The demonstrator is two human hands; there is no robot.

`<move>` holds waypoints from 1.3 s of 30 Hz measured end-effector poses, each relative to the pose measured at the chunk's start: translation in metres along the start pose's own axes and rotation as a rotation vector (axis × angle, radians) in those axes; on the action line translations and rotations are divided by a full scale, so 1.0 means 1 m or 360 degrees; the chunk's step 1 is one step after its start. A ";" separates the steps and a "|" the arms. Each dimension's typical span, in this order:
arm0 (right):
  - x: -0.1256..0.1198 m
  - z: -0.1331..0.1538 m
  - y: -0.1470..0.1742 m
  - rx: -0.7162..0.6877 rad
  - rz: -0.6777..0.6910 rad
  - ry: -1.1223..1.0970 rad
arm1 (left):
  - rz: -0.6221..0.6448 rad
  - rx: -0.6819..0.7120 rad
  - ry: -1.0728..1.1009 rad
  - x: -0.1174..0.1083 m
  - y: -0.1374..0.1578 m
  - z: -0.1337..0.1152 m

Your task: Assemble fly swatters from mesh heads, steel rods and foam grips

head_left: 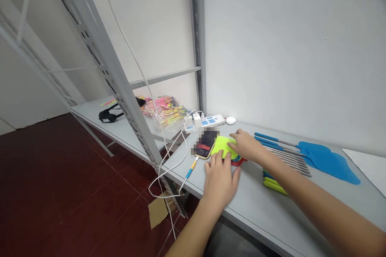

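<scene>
A small stack of fly swatter heads lies on the grey tabletop, with a yellow-green mesh head on top. Blue and red edges peek out beneath it. My left hand rests on the stack's near edge, fingers spread and thumb apart. From the right, my right hand touches the mesh at its far right corner, its thumb and fingertips apart; its other fingers are partly hidden. Just left of the stack is a phone with a charging cable plugged in.
Blue fly swatters, metal rods and yellow-green handles lie to the right. Behind the phone sits a power strip beside a white round object. A metal shelf post, loose white cable and bagged colourful items are leftward.
</scene>
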State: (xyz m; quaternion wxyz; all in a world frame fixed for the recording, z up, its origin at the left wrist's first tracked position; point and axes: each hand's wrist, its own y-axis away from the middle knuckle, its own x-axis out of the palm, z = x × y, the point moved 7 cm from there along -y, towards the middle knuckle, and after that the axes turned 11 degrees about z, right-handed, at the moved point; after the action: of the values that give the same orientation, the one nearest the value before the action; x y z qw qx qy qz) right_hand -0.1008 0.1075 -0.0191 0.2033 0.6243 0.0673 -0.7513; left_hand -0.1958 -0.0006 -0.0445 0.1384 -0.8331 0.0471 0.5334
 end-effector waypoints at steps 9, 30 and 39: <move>0.012 0.005 0.015 -0.0290 0.0128 0.0114 | 0.0012 -0.0010 -0.0119 0.007 -0.002 0.000; -0.023 -0.120 0.096 -0.0051 -0.0144 -0.0069 | -0.0070 0.0068 -0.0311 0.006 -0.005 -0.001; -0.031 -0.226 0.097 0.0262 -0.0176 0.0000 | -0.0106 0.0290 -0.0327 0.006 -0.005 -0.026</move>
State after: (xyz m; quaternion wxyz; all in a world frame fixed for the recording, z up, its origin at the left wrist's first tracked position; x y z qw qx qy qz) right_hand 0.1471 0.1060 -0.0226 0.1094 0.6341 0.0397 -0.7644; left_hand -0.1696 -0.0025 -0.0390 0.2352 -0.7591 0.0533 0.6047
